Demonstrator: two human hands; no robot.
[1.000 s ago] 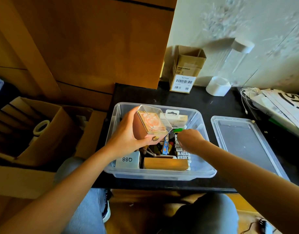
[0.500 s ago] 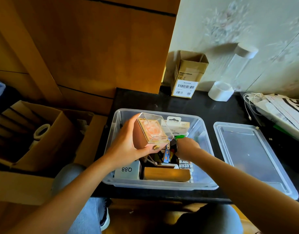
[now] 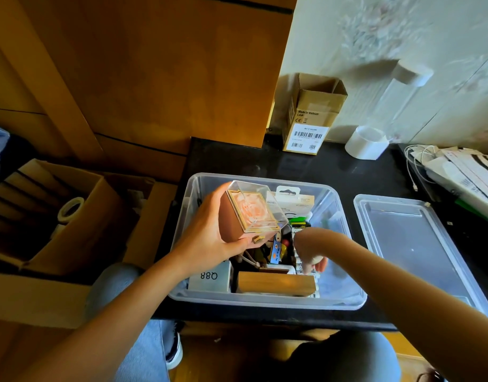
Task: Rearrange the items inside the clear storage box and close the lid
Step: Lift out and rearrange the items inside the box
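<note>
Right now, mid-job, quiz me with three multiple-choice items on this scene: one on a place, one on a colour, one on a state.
1. Where is the lid?
A. on the box
B. on the table, right of the box
C. on the floor

2. The table is:
A. black
B. white
C. red

3. The left hand:
A. hangs idle
B. lies flat on the table
C. grips a rose case

Answers: B, the lid lies flat beside the clear box. A, its bare top is black. C, fingers curl round the case above the box.
</note>
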